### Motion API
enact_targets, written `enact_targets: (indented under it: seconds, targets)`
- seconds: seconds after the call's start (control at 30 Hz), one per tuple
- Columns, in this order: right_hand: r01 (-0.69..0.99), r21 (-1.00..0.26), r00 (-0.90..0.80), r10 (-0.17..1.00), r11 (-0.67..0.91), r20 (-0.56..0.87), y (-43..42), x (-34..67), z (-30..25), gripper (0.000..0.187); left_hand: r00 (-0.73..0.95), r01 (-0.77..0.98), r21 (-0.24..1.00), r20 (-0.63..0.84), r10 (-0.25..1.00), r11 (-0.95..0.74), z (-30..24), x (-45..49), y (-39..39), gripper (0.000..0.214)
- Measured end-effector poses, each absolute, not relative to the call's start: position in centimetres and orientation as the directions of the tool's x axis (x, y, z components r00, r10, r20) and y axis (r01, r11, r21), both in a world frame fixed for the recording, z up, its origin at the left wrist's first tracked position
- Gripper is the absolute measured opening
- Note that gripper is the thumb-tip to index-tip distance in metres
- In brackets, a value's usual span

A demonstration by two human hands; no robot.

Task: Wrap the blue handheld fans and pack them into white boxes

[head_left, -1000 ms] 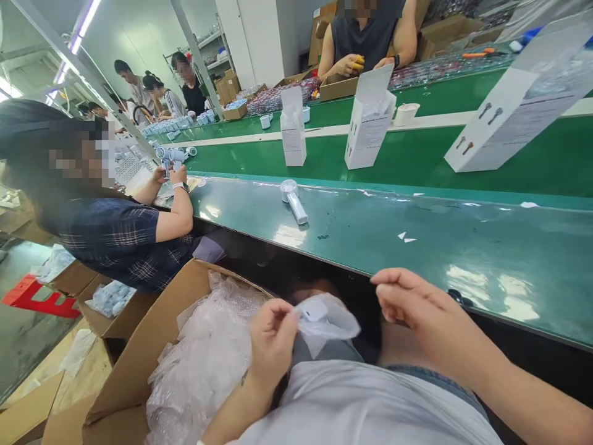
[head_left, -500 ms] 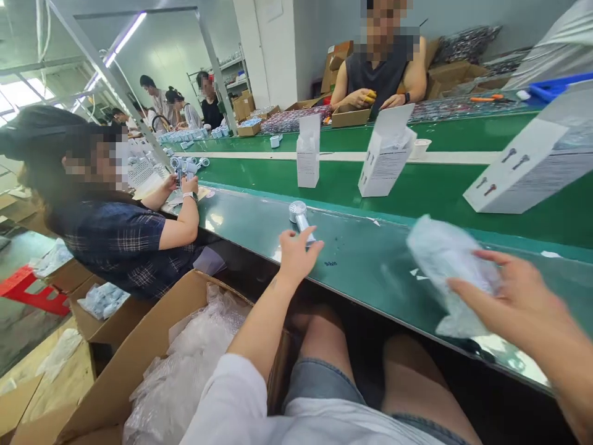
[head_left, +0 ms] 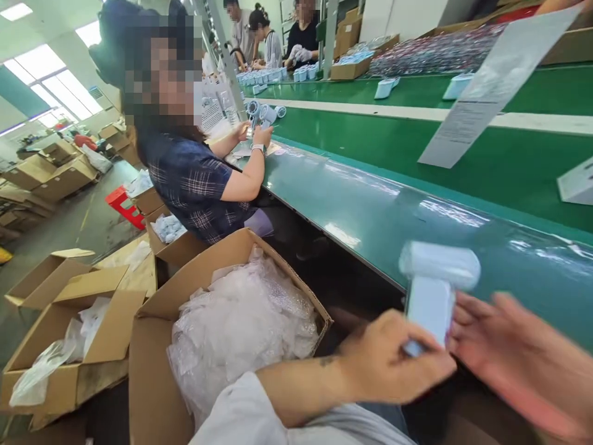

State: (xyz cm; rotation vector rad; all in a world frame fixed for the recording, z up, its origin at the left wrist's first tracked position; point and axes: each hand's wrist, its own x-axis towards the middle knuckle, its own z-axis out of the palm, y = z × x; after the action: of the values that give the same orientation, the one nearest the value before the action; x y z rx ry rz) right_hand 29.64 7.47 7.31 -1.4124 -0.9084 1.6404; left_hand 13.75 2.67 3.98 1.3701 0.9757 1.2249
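Observation:
My left hand [head_left: 398, 358] is closed around the lower end of a light-blue handheld fan [head_left: 430, 306], shaped like a small hair dryer. The fan stands upright in the air near the bench edge, its round barrel [head_left: 440, 264] lying crosswise on top of the flat handle. Just to the right, my right hand [head_left: 514, 358] is open, palm turned toward the fan. Its fingertips reach the side of the handle; whether they press on it I cannot tell.
A carton [head_left: 160, 364] of clear bubble bags [head_left: 245, 315] stands at my left. Beyond it sits a co-worker [head_left: 194, 173] handling similar fans. White boxes [head_left: 463, 133] stand on the green conveyor belt [head_left: 370, 139] beyond the bench [head_left: 315, 179]. More cartons [head_left: 92, 334] lie on the floor.
My left hand has taken the fan off the bench and brought it toward me. The wrapped bundle has left my right hand and is out of view. My view has swung left.

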Motion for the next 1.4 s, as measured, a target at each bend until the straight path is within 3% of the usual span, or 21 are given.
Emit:
enact_targets:
  seconds: [0.1, 0.17, 0.2, 0.23, 0.3, 0.37, 0.5, 0.6, 0.7, 0.77, 0.9, 1.0, 1.07, 1.17, 1.23, 1.33, 1.4]
  targets:
    - [-0.330, -0.674, -0.251, 0.750, -0.661, -0.612, 6.1, 23.9, 5.6, 0.041, 0.375, -0.066, 0.982, 0.187, 0.908, -0.175, 2.0, 9.1, -1.2, 0.031]
    - [-0.323, -0.572, -0.376, 0.657, -0.754, -0.653, 4.4, 21.1, 4.4, 0.042, 0.434, -0.087, 0.996, 0.029, 0.900, 0.010, 0.1, 4.5, -1.5, 0.038]
    - [-0.305, -0.512, -0.436, 0.595, -0.803, -0.675, 3.5, 20.1, 3.7, 0.043, 0.379, -0.056, 0.990, -0.101, 0.920, 0.131, -0.9, 1.8, -1.0, 0.043]
    - [-0.283, -0.436, -0.489, 0.520, -0.854, -0.701, 2.8, 19.4, 3.1, 0.043, 0.312, 0.032, 0.967, -0.250, 0.917, 0.253, -2.0, -1.1, -0.3, 0.045]
    - [-0.235, -0.267, -0.578, 0.355, -0.935, -0.734, 1.7, 18.8, 2.1, 0.043, -0.204, 0.343, 0.791, -0.464, 0.862, 0.507, -4.1, -6.8, 1.8, 0.039]
    - [-0.193, -0.159, -0.644, 0.247, -0.968, -0.724, 1.3, 18.9, 1.4, 0.043, -0.456, 0.414, 0.653, -0.454, 0.765, 0.634, -6.2, -11.6, 4.1, 0.035]
    - [-0.153, -0.221, -0.641, 0.267, -0.963, -0.720, 1.3, 19.8, 1.0, 0.048, -0.633, 0.478, 0.420, -0.444, 0.635, 0.771, -9.8, -16.6, 6.6, 0.033]
    - [-0.146, -0.281, -0.655, 0.305, -0.949, -0.692, 1.2, 20.3, 1.1, 0.050, -0.638, 0.535, 0.292, -0.476, 0.606, 0.793, -11.2, -17.2, 6.6, 0.033]
    - [-0.134, -0.322, -0.677, 0.324, -0.937, -0.661, 1.2, 20.5, 1.2, 0.047, -0.598, 0.604, 0.244, -0.490, 0.634, 0.759, -10.6, -17.4, 6.0, 0.022]
    - [-0.125, -0.338, -0.684, 0.328, -0.933, -0.652, 1.2, 20.6, 1.2, 0.046, -0.558, 0.649, 0.261, -0.474, 0.680, 0.715, -9.2, -17.6, 5.3, 0.010]
    - [-0.104, -0.348, -0.732, 0.309, -0.932, -0.607, 1.6, 19.8, 1.3, 0.050, -0.451, 0.688, 0.392, -0.430, 0.782, 0.611, -5.3, -16.4, 3.0, 0.013]
    - [-0.057, -0.339, -0.847, 0.225, -0.939, -0.482, 1.8, 18.0, 1.7, 0.058, -0.374, 0.655, 0.530, -0.392, 0.841, 0.539, -2.5, -12.7, 0.6, 0.016]
    - [-0.025, -0.337, -0.908, 0.162, -0.941, -0.386, 2.1, 16.6, 2.0, 0.062, -0.296, 0.534, 0.716, -0.340, 0.893, 0.449, -1.0, -9.3, -1.1, 0.018]
    - [0.002, -0.335, -0.935, 0.117, -0.942, -0.335, 2.5, 15.1, 2.0, 0.063, -0.102, 0.188, 0.927, -0.310, 0.945, 0.325, 0.3, -4.8, -3.4, 0.017]
    - [0.000, -0.344, -0.922, 0.133, -0.939, -0.364, 2.6, 15.2, 1.7, 0.059, -0.067, -0.019, 0.928, -0.371, 0.926, 0.371, 0.3, -2.9, -4.3, 0.019]
    - [-0.009, -0.386, -0.841, 0.216, -0.922, -0.497, 2.1, 16.5, 1.2, 0.048, -0.260, -0.283, 0.861, -0.493, 0.830, 0.423, -0.4, -1.8, -4.8, 0.028]
    - [-0.002, -0.420, -0.753, 0.278, -0.907, -0.596, 1.5, 17.6, 1.1, 0.043, -0.389, -0.319, 0.881, -0.457, 0.800, 0.348, -0.8, -1.5, -4.9, 0.030]
